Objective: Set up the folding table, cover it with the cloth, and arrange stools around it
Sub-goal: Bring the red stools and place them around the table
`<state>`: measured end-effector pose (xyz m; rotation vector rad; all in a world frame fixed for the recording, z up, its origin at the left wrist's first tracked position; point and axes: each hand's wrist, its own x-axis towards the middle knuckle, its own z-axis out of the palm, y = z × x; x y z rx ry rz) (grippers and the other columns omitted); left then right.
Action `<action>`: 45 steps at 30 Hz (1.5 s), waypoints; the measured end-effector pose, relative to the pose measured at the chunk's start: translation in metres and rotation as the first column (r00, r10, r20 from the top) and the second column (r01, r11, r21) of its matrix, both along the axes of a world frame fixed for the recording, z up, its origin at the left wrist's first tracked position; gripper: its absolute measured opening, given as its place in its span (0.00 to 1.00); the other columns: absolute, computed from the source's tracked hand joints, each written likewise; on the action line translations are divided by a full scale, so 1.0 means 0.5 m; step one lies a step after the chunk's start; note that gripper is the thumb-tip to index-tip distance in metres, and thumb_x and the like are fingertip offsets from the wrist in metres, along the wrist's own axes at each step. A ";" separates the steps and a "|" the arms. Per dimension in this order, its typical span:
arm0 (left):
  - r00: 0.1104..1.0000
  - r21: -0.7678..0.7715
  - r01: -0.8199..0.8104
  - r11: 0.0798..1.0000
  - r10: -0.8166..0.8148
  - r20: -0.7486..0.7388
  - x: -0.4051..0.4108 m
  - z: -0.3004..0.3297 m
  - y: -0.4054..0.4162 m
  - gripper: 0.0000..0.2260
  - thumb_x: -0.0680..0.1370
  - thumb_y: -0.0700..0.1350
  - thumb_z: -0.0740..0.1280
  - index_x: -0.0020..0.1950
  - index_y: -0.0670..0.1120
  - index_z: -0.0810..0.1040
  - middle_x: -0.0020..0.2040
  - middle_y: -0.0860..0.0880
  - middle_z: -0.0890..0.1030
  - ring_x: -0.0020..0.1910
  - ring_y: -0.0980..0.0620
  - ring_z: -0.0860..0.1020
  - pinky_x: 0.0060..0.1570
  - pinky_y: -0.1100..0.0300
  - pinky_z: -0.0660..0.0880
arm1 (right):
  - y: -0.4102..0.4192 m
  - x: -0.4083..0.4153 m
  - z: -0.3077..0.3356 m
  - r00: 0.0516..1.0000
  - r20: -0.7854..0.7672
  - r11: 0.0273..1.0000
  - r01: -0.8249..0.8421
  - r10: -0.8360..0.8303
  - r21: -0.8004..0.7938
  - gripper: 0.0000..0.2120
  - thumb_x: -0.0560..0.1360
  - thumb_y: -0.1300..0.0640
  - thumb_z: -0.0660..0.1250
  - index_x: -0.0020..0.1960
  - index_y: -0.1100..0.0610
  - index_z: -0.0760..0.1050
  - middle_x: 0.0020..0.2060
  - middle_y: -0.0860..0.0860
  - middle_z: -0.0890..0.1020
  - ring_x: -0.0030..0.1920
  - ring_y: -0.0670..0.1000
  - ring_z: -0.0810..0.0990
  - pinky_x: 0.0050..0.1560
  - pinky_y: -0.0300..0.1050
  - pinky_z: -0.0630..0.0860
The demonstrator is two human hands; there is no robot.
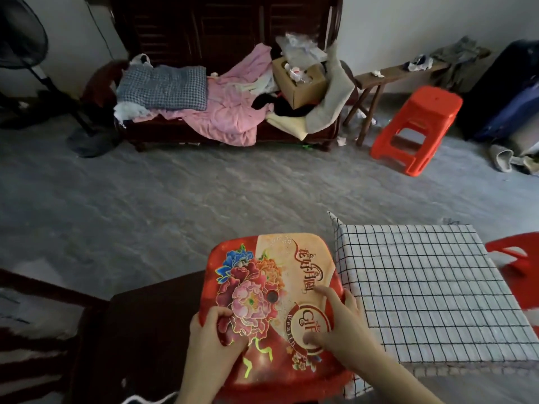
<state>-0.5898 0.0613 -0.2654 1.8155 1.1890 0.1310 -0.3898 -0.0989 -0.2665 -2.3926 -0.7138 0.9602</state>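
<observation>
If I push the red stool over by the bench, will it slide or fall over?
The red stool looks like thin moulded plastic, so it is probably light and would likely slide on the floor. Its legs splay outward, so a low push should not tip it easily. It seems to be two stools stacked, so a high shove might shift the top one.

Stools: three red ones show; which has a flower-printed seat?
The stool held by both hands, left of the checked-cloth table; the other two are plain red.
</observation>
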 end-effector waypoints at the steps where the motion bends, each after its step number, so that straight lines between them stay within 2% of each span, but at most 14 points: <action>1: 1.000 -0.010 0.007 1.000 -0.007 -0.004 0.009 -0.027 0.015 0.20 0.65 0.46 0.80 0.49 0.60 0.73 0.57 0.54 0.67 0.47 0.64 0.72 0.43 0.74 0.64 | 0.012 0.004 -0.027 1.000 -0.009 1.000 0.015 -0.015 -0.010 0.46 0.55 0.39 0.73 0.67 0.30 0.54 0.66 0.51 0.59 0.66 0.56 0.62 0.66 0.58 0.68; 4: 1.000 -0.024 0.021 0.999 -0.022 -0.008 0.038 -0.114 0.053 0.20 0.65 0.47 0.80 0.49 0.61 0.73 0.59 0.56 0.67 0.50 0.62 0.73 0.46 0.73 0.67 | 0.042 0.023 -0.104 0.998 -0.026 0.998 0.049 -0.050 -0.048 0.45 0.56 0.41 0.74 0.66 0.28 0.53 0.64 0.49 0.60 0.65 0.55 0.62 0.65 0.59 0.70; 8: 0.998 -0.059 0.057 0.997 -0.059 -0.034 0.068 -0.248 0.068 0.22 0.66 0.49 0.79 0.52 0.63 0.72 0.61 0.56 0.65 0.58 0.55 0.73 0.57 0.61 0.71 | 0.047 0.035 -0.219 0.994 -0.026 0.989 0.106 -0.109 -0.100 0.43 0.59 0.44 0.76 0.67 0.30 0.55 0.66 0.51 0.60 0.66 0.55 0.62 0.66 0.59 0.69; 12: 0.996 -0.107 0.075 0.991 -0.080 -0.041 0.092 -0.369 0.076 0.21 0.66 0.47 0.80 0.50 0.63 0.73 0.61 0.55 0.66 0.61 0.53 0.73 0.55 0.67 0.71 | 0.042 0.035 -0.332 0.985 -0.053 0.980 0.159 -0.166 -0.116 0.41 0.64 0.48 0.76 0.66 0.30 0.56 0.65 0.48 0.60 0.68 0.55 0.61 0.67 0.59 0.69; 14: 0.994 -0.140 0.086 0.986 -0.095 -0.052 0.105 -0.419 0.084 0.20 0.67 0.47 0.79 0.50 0.63 0.74 0.60 0.55 0.67 0.61 0.53 0.73 0.57 0.63 0.74 | 0.044 0.040 -0.379 0.980 -0.068 0.975 0.174 -0.185 -0.140 0.40 0.66 0.50 0.76 0.66 0.30 0.56 0.66 0.49 0.59 0.69 0.55 0.59 0.67 0.61 0.69; 17: 0.990 -0.137 0.115 0.984 -0.124 -0.063 0.129 -0.472 0.104 0.20 0.67 0.47 0.80 0.51 0.62 0.75 0.59 0.56 0.68 0.60 0.54 0.73 0.61 0.56 0.74 | 0.051 0.056 -0.438 0.976 -0.073 0.971 0.191 -0.203 -0.145 0.39 0.67 0.51 0.75 0.68 0.33 0.56 0.70 0.51 0.58 0.70 0.55 0.58 0.66 0.60 0.69; 25: 0.969 -0.061 0.238 0.969 -0.242 -0.052 0.208 -0.580 0.160 0.20 0.66 0.44 0.80 0.51 0.60 0.77 0.58 0.54 0.69 0.56 0.59 0.73 0.58 0.65 0.68 | 0.071 0.094 -0.558 0.948 -0.091 0.947 0.291 -0.304 -0.135 0.37 0.68 0.51 0.75 0.69 0.36 0.59 0.69 0.53 0.59 0.69 0.57 0.59 0.66 0.62 0.69; 28: 0.946 -0.018 0.320 0.947 -0.320 -0.053 0.239 -0.619 0.186 0.20 0.66 0.44 0.80 0.51 0.60 0.77 0.59 0.53 0.69 0.54 0.63 0.72 0.62 0.60 0.70 | 0.072 0.088 -0.595 0.935 -0.078 0.936 0.339 -0.347 -0.099 0.36 0.69 0.52 0.73 0.69 0.36 0.58 0.69 0.54 0.59 0.69 0.58 0.60 0.65 0.64 0.70; 30: 0.928 0.001 0.369 0.929 -0.368 -0.058 0.252 -0.640 0.199 0.21 0.68 0.42 0.78 0.52 0.61 0.77 0.63 0.52 0.68 0.60 0.58 0.73 0.66 0.54 0.70 | 0.065 0.073 -0.611 0.931 -0.100 0.935 0.347 -0.352 -0.071 0.33 0.70 0.53 0.71 0.68 0.36 0.59 0.70 0.55 0.59 0.71 0.59 0.61 0.65 0.65 0.71; 31: 0.915 0.024 0.399 0.916 -0.396 -0.078 0.254 -0.648 0.201 0.22 0.69 0.41 0.77 0.55 0.61 0.77 0.68 0.52 0.66 0.67 0.53 0.70 0.69 0.50 0.68 | 0.059 0.063 -0.615 0.931 -0.114 0.938 0.341 -0.346 -0.067 0.33 0.71 0.52 0.71 0.68 0.36 0.59 0.71 0.55 0.58 0.72 0.60 0.61 0.64 0.64 0.71; 33: 0.862 0.110 0.501 0.858 -0.484 -0.152 0.254 -0.650 0.195 0.23 0.71 0.42 0.76 0.62 0.59 0.77 0.78 0.50 0.58 0.77 0.46 0.56 0.75 0.43 0.55 | 0.046 0.043 -0.614 0.946 -0.107 0.951 0.302 -0.307 -0.064 0.32 0.71 0.51 0.71 0.68 0.37 0.59 0.74 0.54 0.55 0.74 0.59 0.59 0.66 0.62 0.70; 35: 0.795 0.212 0.605 0.767 -0.572 -0.203 0.254 -0.635 0.176 0.24 0.71 0.44 0.76 0.65 0.58 0.76 0.80 0.51 0.52 0.79 0.48 0.46 0.76 0.46 0.43 | 0.035 0.032 -0.604 0.964 -0.073 0.965 0.252 -0.257 -0.067 0.32 0.71 0.51 0.70 0.69 0.41 0.59 0.75 0.53 0.54 0.75 0.57 0.56 0.70 0.57 0.67; 37: 0.759 0.241 0.650 0.721 -0.602 -0.247 0.251 -0.607 0.152 0.25 0.72 0.47 0.75 0.68 0.59 0.74 0.80 0.52 0.49 0.79 0.49 0.43 0.74 0.52 0.36 | 0.034 0.034 -0.585 0.976 -0.050 0.976 0.206 -0.210 -0.067 0.32 0.71 0.52 0.69 0.71 0.44 0.60 0.74 0.52 0.55 0.75 0.55 0.56 0.70 0.53 0.66; 45: 0.723 0.354 0.690 0.631 -0.576 -0.382 0.286 -0.397 0.120 0.29 0.73 0.49 0.73 0.72 0.58 0.69 0.80 0.49 0.50 0.79 0.46 0.49 0.76 0.44 0.48 | 0.076 0.155 -0.373 0.991 0.107 0.995 0.080 -0.085 0.057 0.32 0.73 0.54 0.68 0.74 0.48 0.59 0.73 0.51 0.60 0.73 0.53 0.60 0.69 0.48 0.63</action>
